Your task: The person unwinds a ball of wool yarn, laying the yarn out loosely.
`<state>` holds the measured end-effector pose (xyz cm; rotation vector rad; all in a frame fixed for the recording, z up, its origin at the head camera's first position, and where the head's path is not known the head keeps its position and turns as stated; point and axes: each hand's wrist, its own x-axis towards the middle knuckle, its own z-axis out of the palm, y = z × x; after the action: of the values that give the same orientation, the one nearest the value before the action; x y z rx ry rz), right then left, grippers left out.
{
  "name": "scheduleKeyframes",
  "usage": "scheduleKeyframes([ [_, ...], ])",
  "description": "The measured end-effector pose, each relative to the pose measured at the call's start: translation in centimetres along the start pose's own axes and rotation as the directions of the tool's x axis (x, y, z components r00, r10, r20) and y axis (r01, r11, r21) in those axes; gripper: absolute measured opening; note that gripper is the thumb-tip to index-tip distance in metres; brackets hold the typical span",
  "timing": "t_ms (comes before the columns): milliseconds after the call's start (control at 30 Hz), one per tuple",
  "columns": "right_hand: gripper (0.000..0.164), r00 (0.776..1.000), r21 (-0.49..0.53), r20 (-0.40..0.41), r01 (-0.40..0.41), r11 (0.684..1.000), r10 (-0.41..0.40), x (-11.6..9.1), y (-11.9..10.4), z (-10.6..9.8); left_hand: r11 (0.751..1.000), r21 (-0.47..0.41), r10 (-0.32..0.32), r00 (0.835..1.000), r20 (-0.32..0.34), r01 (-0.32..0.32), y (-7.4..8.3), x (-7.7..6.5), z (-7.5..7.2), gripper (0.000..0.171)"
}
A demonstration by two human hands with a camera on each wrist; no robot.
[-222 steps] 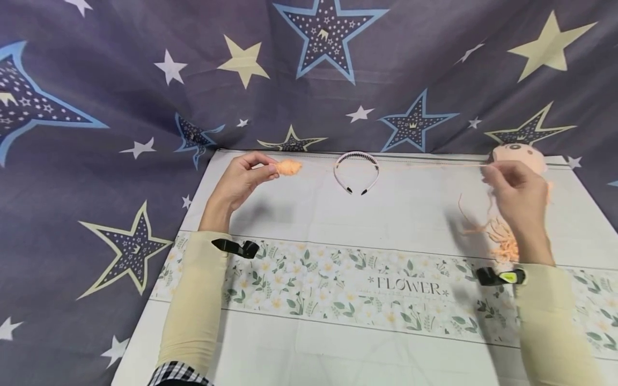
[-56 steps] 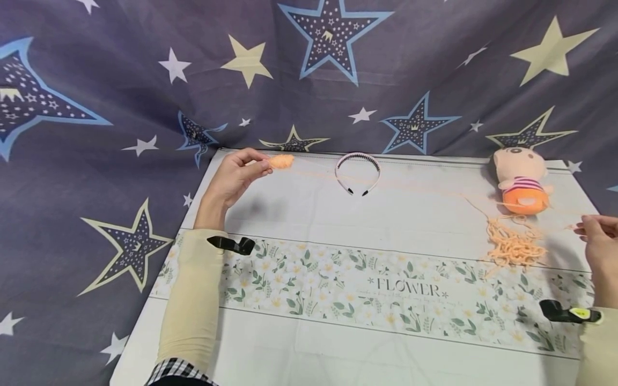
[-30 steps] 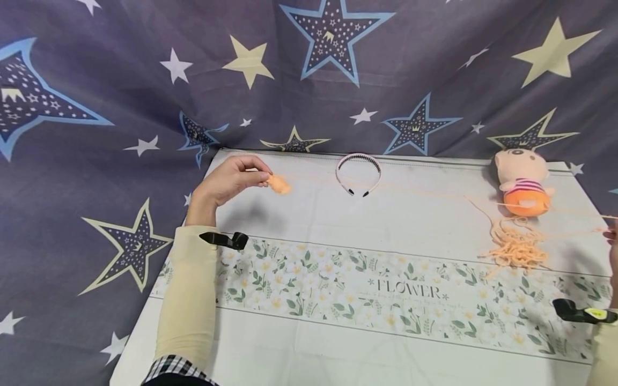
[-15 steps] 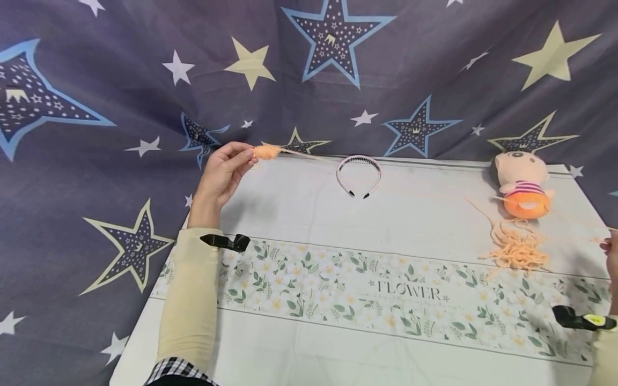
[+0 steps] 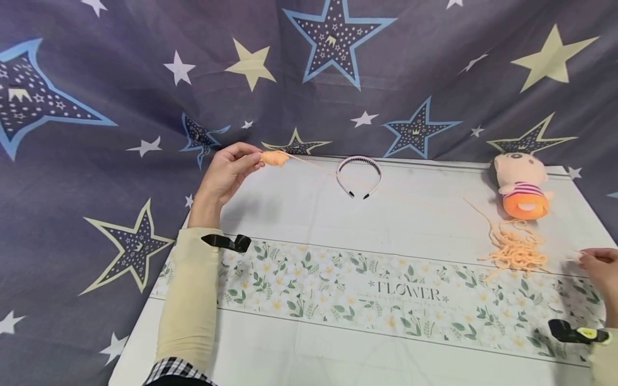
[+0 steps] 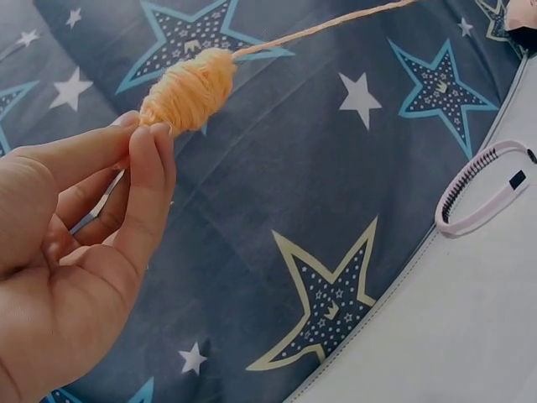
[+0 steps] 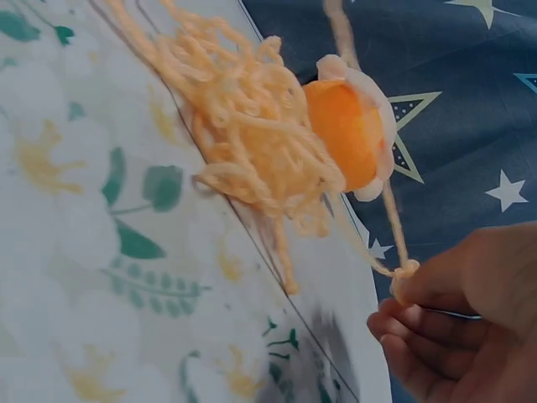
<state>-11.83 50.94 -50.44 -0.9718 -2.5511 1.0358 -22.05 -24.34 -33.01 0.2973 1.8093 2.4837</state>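
The right hand point(image 5: 601, 268) pinches a knotted piece of peach yarn point(image 7: 405, 273) between thumb and fingers. Just left of that grip, a loose yarn heap point(image 5: 519, 249) lies on the white table point(image 5: 289, 225), with a plush doll point(image 5: 523, 187) beyond it. Farther off, the left hand point(image 5: 224, 174) pinches one end of a wound yarn bundle point(image 5: 274, 157); right of that grip lies a hair band point(image 5: 359, 159). Behind hangs a starry curtain point(image 5: 289, 107).

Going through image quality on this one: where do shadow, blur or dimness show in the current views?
Head view: a soft shadow on the white table near the left hand, the strand fading to a faint line; left wrist: somewhat dim, yarn bundle windings readable; right wrist: dim and soft, yarn pile short on fine detail.
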Motion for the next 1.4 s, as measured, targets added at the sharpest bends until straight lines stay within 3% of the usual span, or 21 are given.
scheduleKeyframes([
  [133,0.010,0.994,-0.052,0.106,0.043,0.998,-0.038,-0.5,0.0,-0.1,0.999,0.038,-0.004,1.000,0.029,0.003,-0.1,0.0,0.5,0.008],
  [233,0.007,0.986,-0.105,0.139,0.103,0.989,-0.088,-1.4,-0.9,-0.4,0.998,0.070,-0.009,0.999,0.050,0.005,0.0,0.0,1.0,0.007],
  [333,0.018,0.983,-0.135,0.152,0.124,0.983,-0.103,-3.9,-4.4,-1.1,0.996,0.090,-0.012,0.998,0.068,0.006,0.1,0.0,1.4,0.006],
  [467,0.036,0.983,-0.166,0.147,0.138,0.976,-0.113,-7.6,-10.8,-1.9,0.995,0.101,-0.007,0.996,0.088,-0.002,0.3,0.0,1.8,0.008],
  [600,0.039,0.973,-0.179,0.116,0.216,0.960,-0.198,-9.5,-15.3,-1.3,0.995,0.100,-0.001,0.994,0.113,-0.011,0.4,-0.1,2.4,0.012],
  [700,0.038,0.947,-0.111,0.102,0.316,0.942,-0.305,-10.3,-18.1,-0.5,0.995,0.101,-0.001,0.991,0.133,-0.013,0.4,-0.1,2.8,0.014],
  [833,0.033,0.864,0.067,0.106,0.488,0.870,-0.492,-11.8,-22.1,1.4,0.993,0.114,-0.004,0.988,0.151,-0.014,0.4,-0.1,3.3,0.014],
  [1067,0.022,0.679,0.320,0.090,0.674,0.666,-0.729,-15.7,-29.5,6.9,0.985,0.173,-0.016,0.982,0.190,-0.017,0.4,-0.3,4.3,0.013],
  [1233,0.021,0.524,0.480,0.144,0.705,0.522,-0.840,-18.9,-33.2,10.7,0.974,0.224,-0.044,0.975,0.218,-0.006,0.3,-0.5,4.8,0.010],
  [1333,0.023,0.444,0.550,0.199,0.687,0.475,-0.873,-20.9,-34.8,12.5,0.966,0.259,-0.055,0.972,0.226,-0.005,0.2,-0.5,5.1,0.009],
  [1400,0.023,0.407,0.584,0.224,0.672,0.456,-0.886,-22.0,-35.6,13.5,0.963,0.271,-0.062,0.971,0.232,-0.003,0.1,-0.5,5.2,0.010],
])
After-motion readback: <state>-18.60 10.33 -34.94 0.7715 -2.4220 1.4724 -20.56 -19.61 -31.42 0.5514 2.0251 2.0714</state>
